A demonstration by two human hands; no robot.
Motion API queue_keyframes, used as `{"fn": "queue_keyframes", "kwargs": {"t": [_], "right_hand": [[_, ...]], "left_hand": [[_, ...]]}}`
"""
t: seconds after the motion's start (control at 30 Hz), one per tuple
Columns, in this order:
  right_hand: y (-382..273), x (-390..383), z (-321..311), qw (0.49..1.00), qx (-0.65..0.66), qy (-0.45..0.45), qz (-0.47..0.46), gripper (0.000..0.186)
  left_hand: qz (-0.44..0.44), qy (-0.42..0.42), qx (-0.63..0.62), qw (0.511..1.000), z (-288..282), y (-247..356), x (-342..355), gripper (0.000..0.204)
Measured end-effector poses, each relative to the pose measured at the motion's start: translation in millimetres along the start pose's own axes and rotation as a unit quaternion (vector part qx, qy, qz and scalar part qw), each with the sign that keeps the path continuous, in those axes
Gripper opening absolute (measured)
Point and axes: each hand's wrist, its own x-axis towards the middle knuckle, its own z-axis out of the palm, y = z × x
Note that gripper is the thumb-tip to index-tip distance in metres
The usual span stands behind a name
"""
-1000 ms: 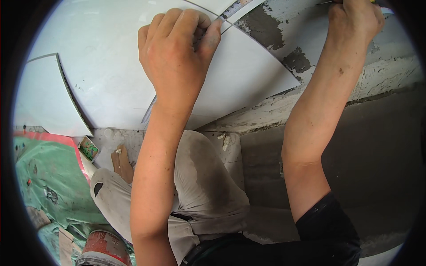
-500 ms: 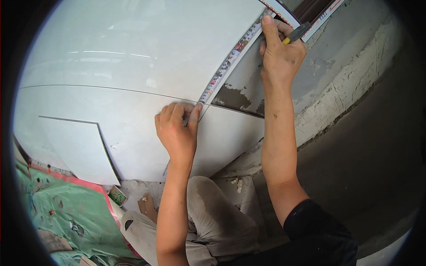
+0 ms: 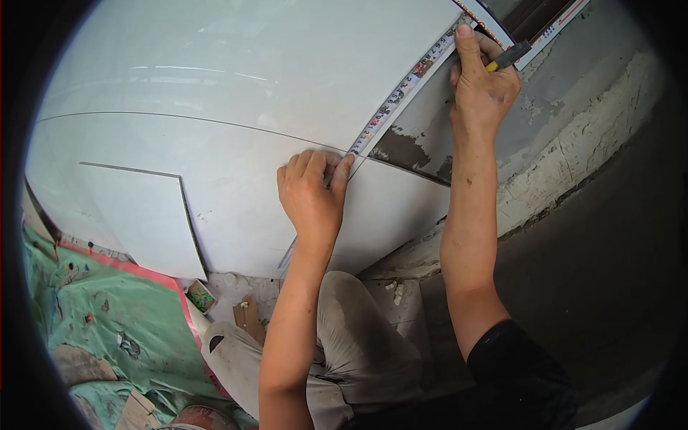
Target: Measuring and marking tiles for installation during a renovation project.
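Observation:
A tape measure's blade (image 3: 390, 102) lies along the right edge of a large glossy white tile (image 3: 236, 64) on the wall. My left hand (image 3: 314, 190) pinches the blade's lower part, where a dark joint line crosses the tiles. Higher up, my right hand (image 3: 486, 86) presses the blade near its upper end with the thumb. Its curled fingers also hold a pen-like marker (image 3: 510, 56) with a dark grey end and a yellow part. Below my left wrist a thin pale strip (image 3: 288, 252) shows; whether it belongs to the tape I cannot tell.
A smaller white tile piece (image 3: 150, 215) leans at the left. Right of the tiles is bare grey wall (image 3: 566, 136). At lower left lies a stained green sheet (image 3: 122, 308) with a pink border, beside a small box (image 3: 201, 296) and a cardboard piece (image 3: 249, 319).
The view has shifted, so tiles, tape and both hands appear farther right and slightly higher. Both hands keep the same places on the tape.

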Motion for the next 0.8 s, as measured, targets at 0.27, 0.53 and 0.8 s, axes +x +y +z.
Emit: {"fn": "queue_keyframes", "kwargs": {"t": [0.27, 0.53, 0.8], "right_hand": [[-2, 4, -1, 0.999, -0.047, 0.025, 0.008, 0.027], [-8, 0, -9, 0.998, -0.063, 0.031, 0.003, 0.025], [-17, -84, -58, 0.964, 0.018, -0.261, 0.045, 0.032]], "left_hand": [[0.035, 0.023, -0.01, 0.999, 9, 5, 1, 0.019], [0.056, -0.031, 0.001, 0.998, -5, 12, 3, 0.015], [-0.087, -0.085, -0.144, 0.982, -74, -2, 30, 0.016]]}}
